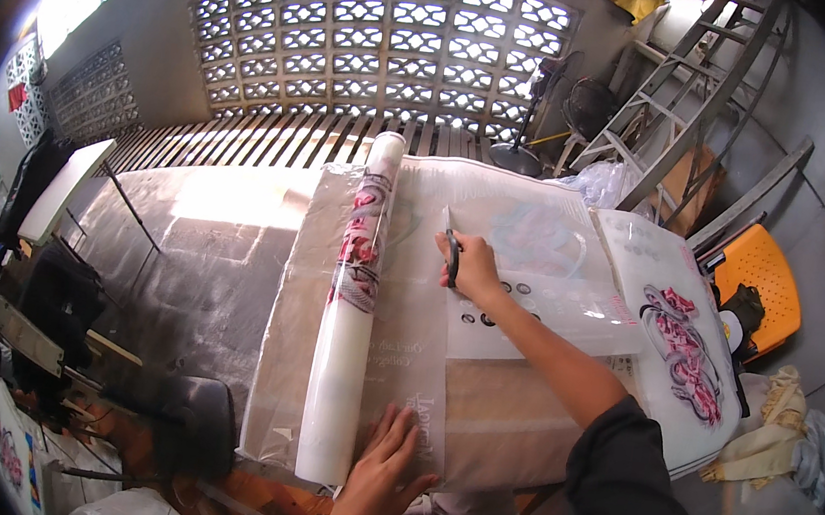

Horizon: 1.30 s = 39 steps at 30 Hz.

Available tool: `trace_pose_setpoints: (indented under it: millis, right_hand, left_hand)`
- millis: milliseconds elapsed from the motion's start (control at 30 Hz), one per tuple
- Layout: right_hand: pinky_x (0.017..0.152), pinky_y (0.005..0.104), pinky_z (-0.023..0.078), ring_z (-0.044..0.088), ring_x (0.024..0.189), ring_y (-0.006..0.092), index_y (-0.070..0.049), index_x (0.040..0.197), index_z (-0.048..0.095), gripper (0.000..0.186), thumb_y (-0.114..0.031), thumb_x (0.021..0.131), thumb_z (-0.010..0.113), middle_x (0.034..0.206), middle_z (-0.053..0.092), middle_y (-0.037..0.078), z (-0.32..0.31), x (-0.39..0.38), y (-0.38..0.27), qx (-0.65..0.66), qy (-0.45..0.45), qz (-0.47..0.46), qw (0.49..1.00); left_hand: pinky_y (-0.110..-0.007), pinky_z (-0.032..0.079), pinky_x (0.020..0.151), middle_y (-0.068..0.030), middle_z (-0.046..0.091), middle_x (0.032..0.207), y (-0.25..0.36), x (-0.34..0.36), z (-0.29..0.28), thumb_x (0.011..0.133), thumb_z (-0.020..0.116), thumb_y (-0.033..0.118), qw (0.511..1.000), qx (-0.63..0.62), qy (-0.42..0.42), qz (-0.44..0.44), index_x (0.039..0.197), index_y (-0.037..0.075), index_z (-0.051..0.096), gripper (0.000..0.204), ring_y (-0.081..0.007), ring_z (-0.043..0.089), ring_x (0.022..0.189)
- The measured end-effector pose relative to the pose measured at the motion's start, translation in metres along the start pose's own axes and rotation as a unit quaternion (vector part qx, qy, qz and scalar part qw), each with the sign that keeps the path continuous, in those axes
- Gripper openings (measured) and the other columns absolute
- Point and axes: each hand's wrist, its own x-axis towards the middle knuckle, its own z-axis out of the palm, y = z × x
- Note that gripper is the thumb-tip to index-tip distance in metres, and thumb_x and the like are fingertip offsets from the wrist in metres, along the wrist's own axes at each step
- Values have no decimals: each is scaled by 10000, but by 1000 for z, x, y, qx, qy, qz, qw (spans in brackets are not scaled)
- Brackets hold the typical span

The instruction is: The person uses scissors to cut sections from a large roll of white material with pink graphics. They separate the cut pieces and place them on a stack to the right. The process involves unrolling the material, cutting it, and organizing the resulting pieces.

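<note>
My right hand (469,264) grips black-handled scissors (452,256), blade pointing away from me, over translucent printed film (538,311) lying on brown backing material (497,407). The film shows faint round designs and small dark rings. My left hand (380,470) lies palm down near the front edge, fingers extended, beside the lower end of a long roll of clear film (328,410) with pink and grey lettering-like artwork. A stack of white sheets with similar pink artwork (672,355) lies to the right.
A dusty grey surface (180,273) extends left, beside a white board on metal legs (65,189). An orange plastic chair (753,293) and cloth bundles (766,435) sit right. Behind are wooden slats (234,138), a fan (589,108) and a metal ladder (668,119).
</note>
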Motion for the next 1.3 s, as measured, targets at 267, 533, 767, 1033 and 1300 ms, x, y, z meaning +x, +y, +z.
trace_pose_setpoints:
  millis: [267,533,767,1033,1300]
  right_hand:
    - [461,324,532,660,472,182,23,818,629,445,-378,1011,611,579,629,92,0,17,0,7,9,3,1000]
    - [452,307,520,657,478,167,15,853,668,454,-416,990,636,594,635,76,-1,48,11,22,18,4,1000]
    - [447,300,504,659,483,159,-2,852,683,454,-437,978,650,599,638,71,1,73,18,27,16,7,999]
    - [456,301,504,663,488,165,3,862,693,457,-438,976,651,600,642,75,-2,93,23,18,20,-1,1000]
    - [447,302,515,669,492,172,10,864,699,453,-428,970,660,595,644,83,0,117,30,18,26,-15,999]
  left_hand:
    - [-494,319,1176,-270,439,1502,1,0,-2,805,830,276,1000,10,-5,5,1306,-87,559,675,-433,335,1460]
    - [-485,341,1171,-247,443,1503,8,-2,-4,800,781,121,999,-51,16,-6,1391,-29,500,671,-440,351,1438]
    - [-472,353,1166,-249,427,1515,4,-4,-2,774,808,116,998,-52,8,-15,1413,-29,479,734,-445,335,1446]
    - [-464,359,1161,-257,423,1515,4,-4,-1,771,814,116,999,-37,6,-8,1425,-28,465,755,-446,336,1446]
    - [-455,357,1162,-261,427,1513,6,-3,-4,780,809,110,999,-34,11,-3,1427,-38,464,748,-438,327,1455]
